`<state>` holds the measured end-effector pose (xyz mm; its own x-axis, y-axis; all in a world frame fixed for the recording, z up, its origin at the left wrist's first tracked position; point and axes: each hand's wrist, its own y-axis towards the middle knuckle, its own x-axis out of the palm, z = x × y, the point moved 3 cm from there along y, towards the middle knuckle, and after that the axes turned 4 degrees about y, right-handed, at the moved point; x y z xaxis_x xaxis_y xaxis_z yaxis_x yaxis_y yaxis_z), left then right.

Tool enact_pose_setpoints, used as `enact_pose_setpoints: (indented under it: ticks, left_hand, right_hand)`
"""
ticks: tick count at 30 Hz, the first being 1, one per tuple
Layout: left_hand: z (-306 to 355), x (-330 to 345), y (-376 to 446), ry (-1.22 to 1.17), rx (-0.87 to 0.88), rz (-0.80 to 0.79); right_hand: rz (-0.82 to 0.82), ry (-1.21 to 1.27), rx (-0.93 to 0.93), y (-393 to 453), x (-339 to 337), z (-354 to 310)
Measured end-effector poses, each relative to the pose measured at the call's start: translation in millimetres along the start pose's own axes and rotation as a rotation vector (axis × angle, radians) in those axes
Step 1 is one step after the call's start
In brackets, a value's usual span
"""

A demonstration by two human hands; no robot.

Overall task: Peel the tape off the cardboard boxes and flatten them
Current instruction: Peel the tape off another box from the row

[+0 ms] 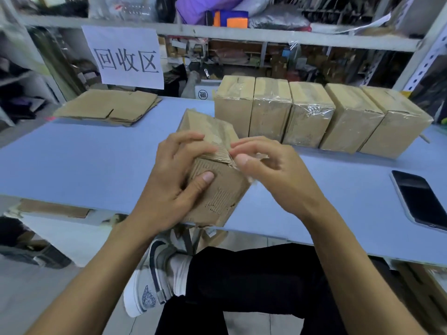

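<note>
Over table edge: left hand (174, 180) grips box (217, 189); right hand (268, 170) pinches clear tape (256, 156), barely discernible.

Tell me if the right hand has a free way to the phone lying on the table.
Probably yes. The phone lies on the table to the right of the right hand, with only bare tabletop between them. But the hand is busy pinching tape off the box, so it must let go first.

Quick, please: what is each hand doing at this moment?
Left hand: holds the cardboard box.
Right hand: pinches clear tape at the box's edge.
</note>
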<state>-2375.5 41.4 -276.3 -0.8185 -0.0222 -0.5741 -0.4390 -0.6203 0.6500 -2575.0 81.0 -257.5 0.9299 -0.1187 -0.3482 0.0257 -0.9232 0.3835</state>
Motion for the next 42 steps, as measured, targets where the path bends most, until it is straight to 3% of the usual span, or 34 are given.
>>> enact_pose_setpoints:
  ticks: [3,7,15,28,32,36,42]
  left_hand:
    - [-4.7,-5.8,-6.1,0.086,0.004,-0.155]
    - [-15.4,-21.1,-21.6,0.098,0.024,-0.223]
    - [-34.7,-21.5,-43.5,0.084,-0.029,-0.031]
    - [-30.5,-23.0,-42.3,0.011,-0.083,-0.044]
    - [-25.8,-22.0,-41.5,0.052,-0.104,-0.062]
    - [-13.0,-23.8,-34.0,0.286,0.004,-0.006]
    - [1.6,-17.1,-19.1,0.33,-0.008,0.08]
  right_hand:
    - [-0.004,-0.087,-0.029,1.7,7.2,6.7]
    - [-0.119,0.051,0.008,4.1,14.3,5.3]
    - [-0.098,-0.375,-0.059,10.0,49.7,-20.7]
    - [-0.149,-0.362,-0.102,30.7,34.6,-27.5]
    - [-0.12,-0.213,-0.066,32.5,29.5,-17.3]
    - [0.061,0.04,-0.021,13.6,31.0,-10.3]
    - [0.074,-0.189,-0.06,-21.7,55.1,7.8]
